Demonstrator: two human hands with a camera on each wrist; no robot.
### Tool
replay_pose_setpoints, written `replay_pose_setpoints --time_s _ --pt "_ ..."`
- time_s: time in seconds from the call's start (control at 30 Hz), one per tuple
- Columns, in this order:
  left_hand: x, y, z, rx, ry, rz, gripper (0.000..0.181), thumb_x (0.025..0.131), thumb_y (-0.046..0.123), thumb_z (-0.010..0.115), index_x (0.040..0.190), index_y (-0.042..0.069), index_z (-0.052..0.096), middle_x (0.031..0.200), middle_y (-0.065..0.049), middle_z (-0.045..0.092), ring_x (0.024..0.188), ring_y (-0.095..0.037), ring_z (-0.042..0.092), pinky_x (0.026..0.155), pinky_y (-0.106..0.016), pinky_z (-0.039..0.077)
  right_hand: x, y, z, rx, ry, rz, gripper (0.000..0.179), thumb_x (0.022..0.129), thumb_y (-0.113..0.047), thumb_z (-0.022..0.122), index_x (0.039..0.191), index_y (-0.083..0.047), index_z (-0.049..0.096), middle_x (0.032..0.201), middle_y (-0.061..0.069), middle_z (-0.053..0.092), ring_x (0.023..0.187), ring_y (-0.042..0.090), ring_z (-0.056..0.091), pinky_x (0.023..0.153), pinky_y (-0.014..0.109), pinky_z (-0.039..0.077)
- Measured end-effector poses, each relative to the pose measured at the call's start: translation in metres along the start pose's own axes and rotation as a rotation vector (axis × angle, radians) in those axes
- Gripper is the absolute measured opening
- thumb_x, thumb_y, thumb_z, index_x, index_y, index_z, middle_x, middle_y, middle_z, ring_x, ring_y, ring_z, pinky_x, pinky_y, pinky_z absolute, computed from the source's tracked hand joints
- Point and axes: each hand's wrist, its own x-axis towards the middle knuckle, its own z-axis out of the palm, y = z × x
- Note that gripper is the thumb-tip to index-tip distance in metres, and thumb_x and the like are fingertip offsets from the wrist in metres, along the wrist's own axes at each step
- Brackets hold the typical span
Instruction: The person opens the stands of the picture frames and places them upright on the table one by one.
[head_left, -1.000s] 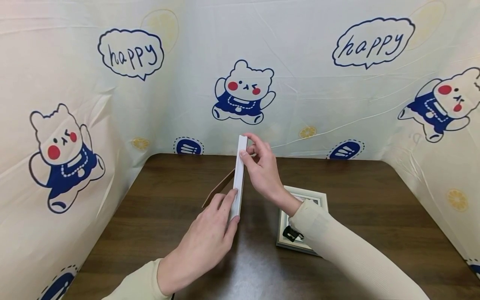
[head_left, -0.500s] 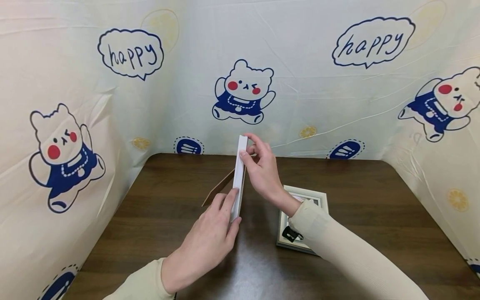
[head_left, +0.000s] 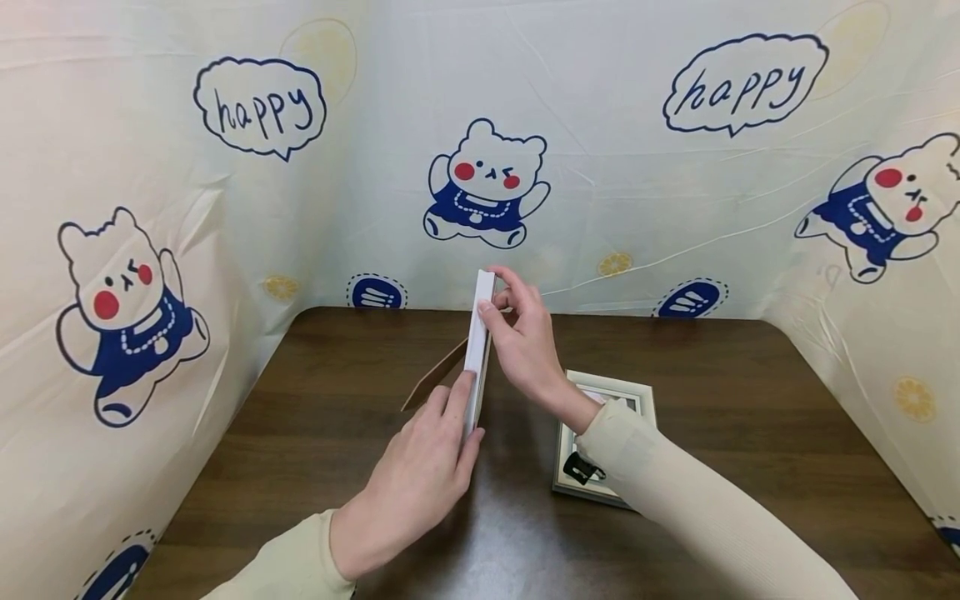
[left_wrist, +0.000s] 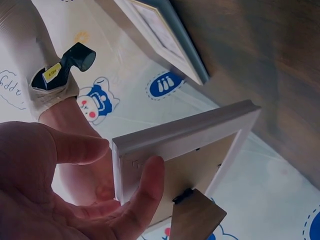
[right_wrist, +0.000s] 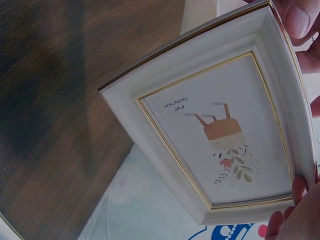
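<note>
A white photo frame (head_left: 480,329) stands nearly edge-on between my hands in the head view. My left hand (head_left: 408,479) grips its near end, with fingers on the back side and thumb on the front. At the far top corner, my right hand (head_left: 522,346) pinches it between thumb and fingers. A brown stand leg (head_left: 437,373) sticks out from its back; the left wrist view shows the brown backing (left_wrist: 192,167). Facing the right wrist camera is the front, with a gold inner edge and a flowerpot print (right_wrist: 225,132).
A second photo frame (head_left: 643,397) lies flat on the dark wooden table (head_left: 735,433), partly covered by my right forearm. A black clip-like device (head_left: 583,468) sits at the right cuff. Patterned white cloth (head_left: 600,192) encloses the back and sides.
My left hand has shifted slightly forward and to the right along the near end of the photo frame. The right hand keeps its pinch with hardly any movement.
</note>
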Motion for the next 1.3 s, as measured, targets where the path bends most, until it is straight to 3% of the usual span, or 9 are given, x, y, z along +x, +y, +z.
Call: replay_pose_setpoints --time_s 0.37,0.87,1.3 --pt "0.0044 -0.0033 0.002 0.061 0.023 0.016 0.072 0.092 0.019 0.083 0.149 0.001 0.044 0.093 -0.009 0.059 0.074 -0.025 0.062 0.059 -0.042 0.057 0.0012 0.0003 0.0028 -0.014 0.009 -0.005 0.042 0.102 -0.005 0.063 0.143 -0.004 0.059 0.088 0.01 0.067 0.098 0.024 0.05 0.082 0.036 0.047" --pt "0.007 -0.0026 0.003 0.048 -0.014 -0.009 0.077 0.09 0.02 0.085 0.149 0.001 0.039 0.101 -0.015 0.063 0.077 -0.029 0.067 0.06 -0.044 0.059 -0.0003 -0.0014 0.0045 -0.026 0.018 -0.002 0.042 0.102 -0.006 0.063 0.144 -0.007 0.059 0.089 0.009 0.065 0.099 0.024 0.05 0.082 0.037 0.048" --pt "0.0074 -0.0049 0.0067 0.077 0.016 0.01 0.076 0.087 0.014 0.085 0.146 0.0 0.039 0.093 -0.015 0.063 0.074 -0.031 0.068 0.056 -0.045 0.058 -0.0011 -0.001 0.0065 -0.045 0.016 -0.023 0.042 0.102 -0.006 0.063 0.144 -0.008 0.059 0.091 0.008 0.065 0.101 0.024 0.049 0.084 0.038 0.046"
